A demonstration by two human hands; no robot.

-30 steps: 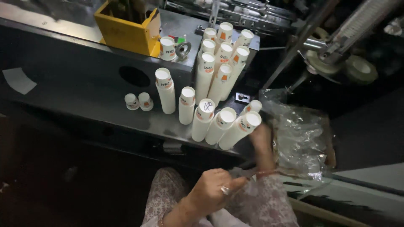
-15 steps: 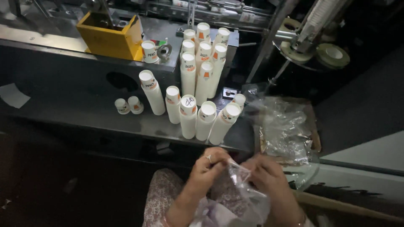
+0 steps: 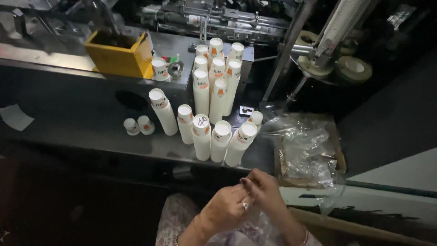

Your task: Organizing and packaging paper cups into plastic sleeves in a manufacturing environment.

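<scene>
Together, left hand point(image 3: 227, 207) and right hand point(image 3: 266, 191) pinching a clear plastic bag point(image 3: 255, 225) in closed grips, hovering just below stacked paper cups point(image 3: 218, 136) crowding the tabletop point(image 3: 91, 139).

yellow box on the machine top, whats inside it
The yellow box is open-topped, but its inside is dark. Its front wall covers the lower part, so any contents cannot be made out.

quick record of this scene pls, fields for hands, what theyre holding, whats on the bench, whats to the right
left hand: in lap, fingers pinching clear plastic
right hand: touching the left, on the same plastic
held: clear plastic bag, crumpled
bench: stacks of white paper cups, upside down; two small short stacks; yellow box behind
right: box of clear bags
</scene>
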